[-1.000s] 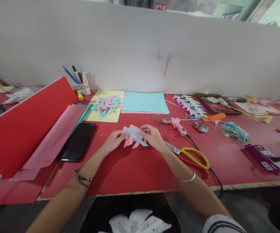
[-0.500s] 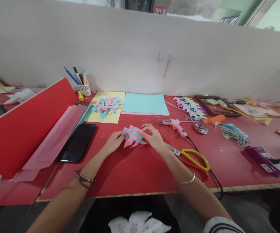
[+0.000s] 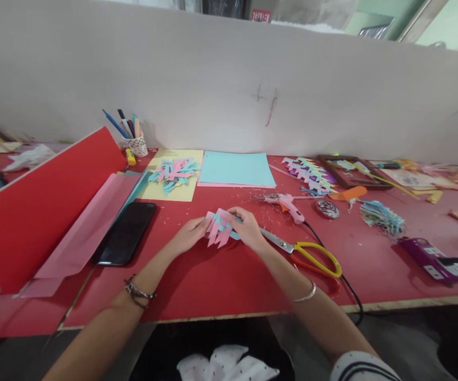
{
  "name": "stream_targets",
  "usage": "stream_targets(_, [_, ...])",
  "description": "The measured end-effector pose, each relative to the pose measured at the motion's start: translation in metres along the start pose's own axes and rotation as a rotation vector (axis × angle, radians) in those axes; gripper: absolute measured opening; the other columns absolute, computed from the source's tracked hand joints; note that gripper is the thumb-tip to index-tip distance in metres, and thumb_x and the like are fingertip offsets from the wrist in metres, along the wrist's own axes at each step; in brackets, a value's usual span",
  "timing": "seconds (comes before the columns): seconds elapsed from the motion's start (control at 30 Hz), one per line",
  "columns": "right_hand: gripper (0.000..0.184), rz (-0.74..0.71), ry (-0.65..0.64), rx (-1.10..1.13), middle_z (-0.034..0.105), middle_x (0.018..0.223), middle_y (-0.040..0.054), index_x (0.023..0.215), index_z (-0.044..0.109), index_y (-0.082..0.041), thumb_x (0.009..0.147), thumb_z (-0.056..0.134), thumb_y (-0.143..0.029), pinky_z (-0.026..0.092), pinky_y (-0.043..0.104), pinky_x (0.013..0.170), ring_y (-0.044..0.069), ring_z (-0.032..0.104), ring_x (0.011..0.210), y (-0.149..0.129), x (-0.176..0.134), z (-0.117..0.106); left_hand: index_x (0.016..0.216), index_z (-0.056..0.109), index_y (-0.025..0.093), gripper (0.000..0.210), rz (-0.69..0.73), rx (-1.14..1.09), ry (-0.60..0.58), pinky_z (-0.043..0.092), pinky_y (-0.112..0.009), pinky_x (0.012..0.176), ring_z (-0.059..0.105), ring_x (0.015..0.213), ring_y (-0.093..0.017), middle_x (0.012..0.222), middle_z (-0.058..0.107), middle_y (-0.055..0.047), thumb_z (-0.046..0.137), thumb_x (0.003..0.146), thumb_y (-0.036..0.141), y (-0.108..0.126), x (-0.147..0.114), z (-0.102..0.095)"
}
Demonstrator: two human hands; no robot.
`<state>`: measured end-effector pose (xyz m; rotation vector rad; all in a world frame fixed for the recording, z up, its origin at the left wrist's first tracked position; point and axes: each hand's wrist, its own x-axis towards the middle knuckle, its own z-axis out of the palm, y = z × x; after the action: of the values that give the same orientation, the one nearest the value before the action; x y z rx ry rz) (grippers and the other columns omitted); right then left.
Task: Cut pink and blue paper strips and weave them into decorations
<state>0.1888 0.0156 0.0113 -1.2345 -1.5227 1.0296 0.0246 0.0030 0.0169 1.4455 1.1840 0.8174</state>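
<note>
Between my two hands is a piece of woven paper strips point(image 3: 220, 227), pink and light blue, with pointed loose ends hanging toward me. My left hand point(image 3: 190, 235) pinches its left edge between thumb and fingers. On the other side my right hand point(image 3: 248, 227) grips the right edge, its curled fingers covering part of the weave. The piece is held just above the red table point(image 3: 213, 286). Close to my right wrist lie yellow-and-orange-handled scissors point(image 3: 288, 246), their blade tips hidden behind the hand.
Paper strips point(image 3: 174, 173) are heaped on a yellow sheet, beside blue paper point(image 3: 235, 168). A phone point(image 3: 128, 233) and red folder point(image 3: 54, 206) lie left. A pink glue gun point(image 3: 288, 205) with a trailing cord, a braided paper piece point(image 3: 310, 174) and a purple power strip point(image 3: 431, 258) are right.
The woven piece has shifted slightly right and tilted, its loose ends lower. My right hand's fingers have curled in closer around its edge, and my left hand has followed slightly right.
</note>
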Motion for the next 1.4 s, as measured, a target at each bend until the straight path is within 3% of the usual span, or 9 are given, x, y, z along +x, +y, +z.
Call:
stream_targets(0.13, [0.02,0.008,0.027,-0.002,0.051,0.058,-0.0022,0.062,0.051,-0.019,0.07,0.047,-0.037,0.037,0.024,0.056,0.012,0.046,0.057,-0.005,0.002,-0.008,0.078,0.059,0.018,0.054,-0.034,-0.076,-0.005,0.048,-0.032,0.063,0.061,0.064,-0.021,0.064,0.064,-0.004,0.041,0.064,0.067,-0.001,0.001,0.001])
stream_targets(0.27, [0.021,-0.074,-0.024,-0.072,0.049,0.062,-0.0007,0.059,0.051,-0.019,0.07,0.048,-0.036,0.037,0.026,0.06,0.013,0.047,0.061,-0.007,0.0,-0.003,0.067,0.057,0.018,0.053,-0.046,-0.113,-0.015,0.048,-0.032,0.063,0.059,0.061,-0.019,0.06,0.062,-0.003,0.043,0.064,0.068,-0.003,0.0,0.001])
stream_targets(0.37, [0.017,-0.19,0.015,-0.245,0.051,0.073,0.0025,0.059,0.052,-0.019,0.071,0.05,-0.031,0.036,0.031,0.071,0.016,0.049,0.074,-0.006,-0.003,0.004,0.063,0.055,0.018,0.052,-0.046,-0.132,-0.052,0.048,-0.032,0.065,0.059,0.062,-0.019,0.06,0.062,-0.003,0.043,0.065,0.068,-0.004,-0.001,0.003])
stream_targets(0.63, [0.011,-0.179,-0.035,-0.27,0.058,0.075,0.001,0.076,0.051,-0.019,0.076,0.047,-0.029,0.038,0.028,0.069,0.015,0.054,0.072,-0.002,-0.007,0.013,0.093,0.05,0.016,0.052,-0.053,-0.165,-0.267,0.048,-0.033,0.061,0.06,0.057,-0.017,0.066,0.06,0.0,0.05,0.067,0.061,-0.005,-0.003,0.006])
stream_targets(0.87, [0.015,-0.242,-0.09,-0.387,0.065,0.08,0.0046,0.083,0.06,-0.017,0.078,0.046,-0.022,0.041,0.028,0.071,0.015,0.058,0.072,-0.003,-0.007,0.009,0.074,0.045,0.018,0.031,-0.003,-0.105,-0.326,0.044,-0.026,0.058,0.054,0.053,-0.012,0.05,0.052,0.005,0.057,0.069,0.046,-0.002,-0.003,0.005])
stream_targets(1.03, [0.025,-0.272,-0.149,-0.424,0.064,0.096,0.0098,0.099,0.061,-0.015,0.08,0.044,-0.02,0.043,0.031,0.078,0.018,0.058,0.086,-0.003,-0.007,0.007,0.07,0.042,0.019,0.03,0.01,-0.059,-0.312,0.043,-0.027,0.058,0.051,0.051,-0.011,0.046,0.046,0.007,0.058,0.068,0.045,-0.003,-0.004,0.003])
stream_targets(1.13, [0.026,-0.285,-0.189,-0.423,0.065,0.092,0.0096,0.098,0.062,-0.015,0.08,0.043,-0.019,0.044,0.031,0.076,0.018,0.059,0.083,-0.002,-0.006,0.006,0.084,0.043,0.018,0.033,0.012,-0.025,-0.257,0.045,-0.028,0.06,0.054,0.054,-0.012,0.051,0.05,0.006,0.053,0.071,0.046,-0.003,-0.004,0.003])
stream_targets(1.3, [0.03,-0.268,-0.099,-0.285,0.064,0.099,0.0083,0.102,0.06,-0.017,0.078,0.042,-0.018,0.044,0.03,0.079,0.017,0.057,0.09,0.001,-0.006,0.006,0.089,0.043,0.018,0.033,0.025,0.079,-0.136,0.046,-0.028,0.057,0.056,0.054,-0.013,0.058,0.053,0.005,0.047,0.073,0.047,-0.001,-0.004,0.006])
stream_targets(1.4, [0.034,-0.188,-0.061,-0.257,0.063,0.087,0.0059,0.107,0.057,-0.016,0.076,0.044,-0.021,0.046,0.027,0.071,0.014,0.057,0.074,0.002,-0.005,0.004,0.085,0.045,0.019,0.03,0.034,0.182,-0.066,0.047,-0.028,0.057,0.057,0.056,-0.014,0.06,0.055,0.004,0.044,0.074,0.047,-0.001,-0.004,0.0])
